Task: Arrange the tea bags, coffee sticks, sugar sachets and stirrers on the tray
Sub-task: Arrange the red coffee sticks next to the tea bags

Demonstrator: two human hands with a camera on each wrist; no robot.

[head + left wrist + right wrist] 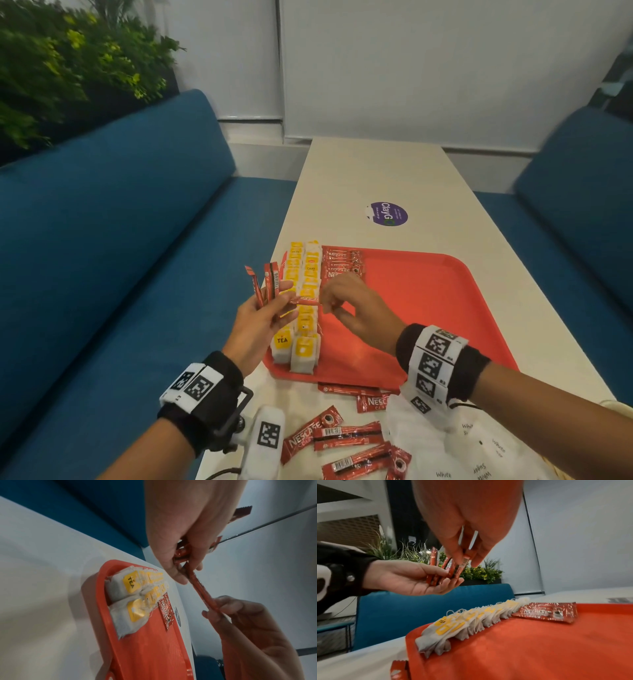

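Note:
A red tray (428, 291) lies on the white table. Two rows of yellow-tagged tea bags (303, 308) run along its left side, with a few red coffee sticks (342, 262) laid beside them at the far end. My left hand (279, 301) hovers over the tray's left edge and grips a small bunch of coffee sticks (269, 281) upright. My right hand (325, 305) pinches the end of a single coffee stick (305, 301) that stretches across to the left hand's fingers (178, 577). That stick (200, 588) hangs above the tea bags (137, 597).
Loose coffee sticks (342, 442) and white sugar sachets (479, 445) lie on the table in front of the tray. A purple sticker (388, 214) marks the table beyond it. Blue sofas (120, 240) flank the table; its left edge runs close to the tray.

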